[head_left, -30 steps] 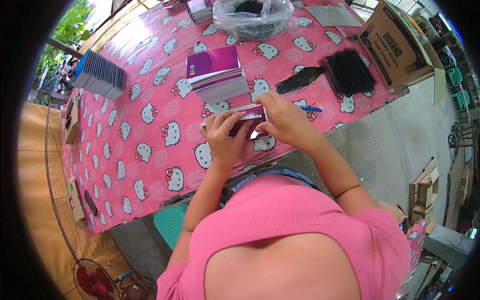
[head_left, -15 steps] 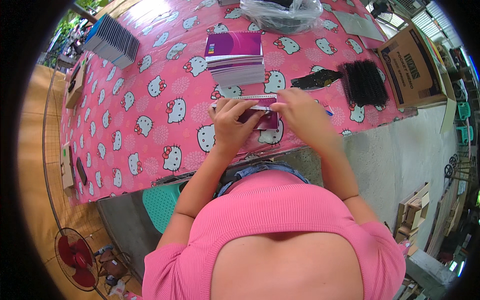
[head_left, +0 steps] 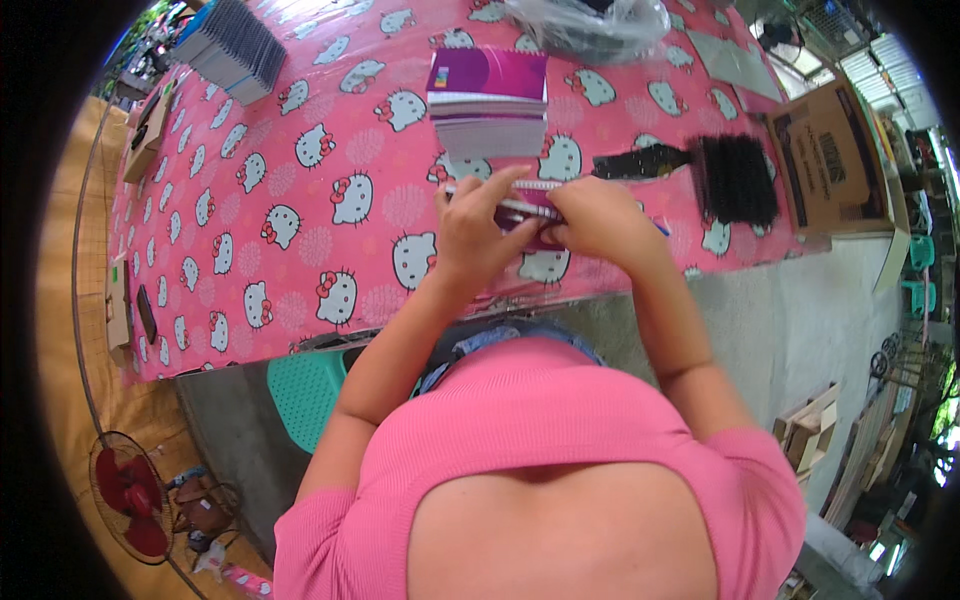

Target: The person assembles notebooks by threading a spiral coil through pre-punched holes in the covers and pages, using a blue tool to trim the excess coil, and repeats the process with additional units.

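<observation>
A small purple notebook (head_left: pixel 541 197) with a row of punched holes along its far edge lies at the table's near side, between my two hands. My left hand (head_left: pixel 482 228) grips its left part, thumb reaching over the cover and the other fingers at the far side. Curled in a pinch, the fingers of my right hand (head_left: pixel 600 218) are at the notebook's right side; whatever is between the fingertips is hidden. Just beyond stands a stack of notebooks (head_left: pixel 490 125) with a purple cover on top. A bundle of black spiral coils (head_left: pixel 735 180) lies to the right.
A black flat piece (head_left: pixel 640 162) lies beside the coils. An open cardboard box (head_left: pixel 830 160) stands at the right edge. Farther back are a clear plastic bag (head_left: pixel 595 35) and, at left, a bound notebook stack (head_left: pixel 235 55). A green stool (head_left: pixel 305 400) sits below the pink-covered table (head_left: pixel 330 240).
My right hand has closed in from beyond the notebook's right edge onto its right side. My left hand's fingers have spread and lifted a little. The whole view has shifted slightly.
</observation>
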Available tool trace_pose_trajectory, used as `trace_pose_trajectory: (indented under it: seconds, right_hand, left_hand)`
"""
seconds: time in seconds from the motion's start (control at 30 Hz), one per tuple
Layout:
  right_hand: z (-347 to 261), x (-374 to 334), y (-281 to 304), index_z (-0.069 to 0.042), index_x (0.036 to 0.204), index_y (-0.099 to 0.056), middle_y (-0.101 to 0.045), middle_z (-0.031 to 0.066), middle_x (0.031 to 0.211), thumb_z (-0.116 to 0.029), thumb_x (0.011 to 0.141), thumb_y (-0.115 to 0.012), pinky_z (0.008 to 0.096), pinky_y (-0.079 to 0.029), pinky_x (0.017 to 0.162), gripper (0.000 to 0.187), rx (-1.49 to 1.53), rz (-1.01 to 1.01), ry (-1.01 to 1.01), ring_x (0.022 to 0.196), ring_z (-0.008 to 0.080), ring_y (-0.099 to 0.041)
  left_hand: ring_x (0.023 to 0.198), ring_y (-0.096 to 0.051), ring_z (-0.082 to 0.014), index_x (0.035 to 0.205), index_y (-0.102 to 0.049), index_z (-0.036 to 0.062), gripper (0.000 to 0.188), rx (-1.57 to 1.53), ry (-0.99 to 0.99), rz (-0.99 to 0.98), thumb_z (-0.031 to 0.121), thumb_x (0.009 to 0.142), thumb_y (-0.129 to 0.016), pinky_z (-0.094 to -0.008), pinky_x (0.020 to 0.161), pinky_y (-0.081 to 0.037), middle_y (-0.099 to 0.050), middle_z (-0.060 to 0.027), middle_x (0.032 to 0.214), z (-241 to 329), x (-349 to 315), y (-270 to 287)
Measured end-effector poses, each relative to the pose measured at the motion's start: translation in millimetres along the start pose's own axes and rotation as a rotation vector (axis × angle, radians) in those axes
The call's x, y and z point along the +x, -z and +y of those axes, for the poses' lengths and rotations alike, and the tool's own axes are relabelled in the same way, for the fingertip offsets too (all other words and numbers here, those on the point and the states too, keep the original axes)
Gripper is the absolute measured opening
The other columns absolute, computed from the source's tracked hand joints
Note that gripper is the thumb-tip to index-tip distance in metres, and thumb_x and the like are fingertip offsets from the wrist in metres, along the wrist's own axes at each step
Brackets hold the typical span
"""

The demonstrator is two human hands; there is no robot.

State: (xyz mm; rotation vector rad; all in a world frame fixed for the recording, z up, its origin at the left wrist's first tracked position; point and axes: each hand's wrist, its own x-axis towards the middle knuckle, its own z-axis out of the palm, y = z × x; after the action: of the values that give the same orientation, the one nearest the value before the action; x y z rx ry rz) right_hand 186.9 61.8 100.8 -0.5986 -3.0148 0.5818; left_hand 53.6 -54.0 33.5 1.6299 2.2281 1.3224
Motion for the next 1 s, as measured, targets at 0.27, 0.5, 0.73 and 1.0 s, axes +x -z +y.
trace_pose_trajectory:
  seconds: [0.27,0.5,0.73,1.0]
  right_hand:
    - [-6.9,1.4,-0.8,-0.002,0.076,-0.066,-0.065,0.0152,0.077,-0.023,0.073,-0.068,0.0445,-0.051,0.067,0.021,0.016,0.079,0.000,0.078,0.0346,-0.064]
    - [-12.3,6.9,-0.8,-0.003,0.078,-0.067,-0.065,0.0164,0.077,-0.020,0.071,-0.067,0.0443,-0.051,0.068,0.018,0.050,0.099,0.047,0.079,0.0348,-0.064]
    - [-16.4,19.5,0.2,-0.001,0.080,-0.065,-0.063,0.0195,0.075,-0.027,0.071,-0.071,0.0453,-0.048,0.065,0.028,0.036,-0.113,0.049,0.074,0.0372,-0.062]
    - [-15.4,26.4,-11.7,0.000,0.087,-0.065,-0.065,0.0183,0.080,-0.028,0.071,-0.072,0.0446,-0.049,0.069,0.033,0.081,0.138,0.032,0.077,0.0364,-0.063]
  left_hand:
    - [0.089,-0.059,-0.0167,0.129,-0.050,0.0129,0.073,-0.066,-0.004,-0.070,0.016,0.063,-0.081,-0.0382,0.088,-0.034,-0.066,-0.0015,0.088,-2.3,4.1,5.1]
    - [0.079,-0.055,-0.0211,0.139,-0.036,0.0090,0.092,-0.190,-0.057,-0.018,0.005,0.059,-0.082,-0.0330,0.076,-0.047,-0.049,-0.0114,0.110,-12.3,7.3,6.0]
    - [0.081,-0.055,-0.0193,0.141,-0.033,0.0086,0.091,-0.294,0.022,-0.052,0.002,0.062,-0.079,-0.0317,0.077,-0.048,-0.048,-0.0114,0.111,-11.5,10.4,7.9]
    - [0.098,-0.062,-0.0241,0.120,-0.056,0.0025,0.051,-0.410,-0.024,0.055,-0.008,0.072,-0.069,-0.0306,0.083,-0.052,-0.057,-0.0165,0.112,-43.3,4.5,15.5]
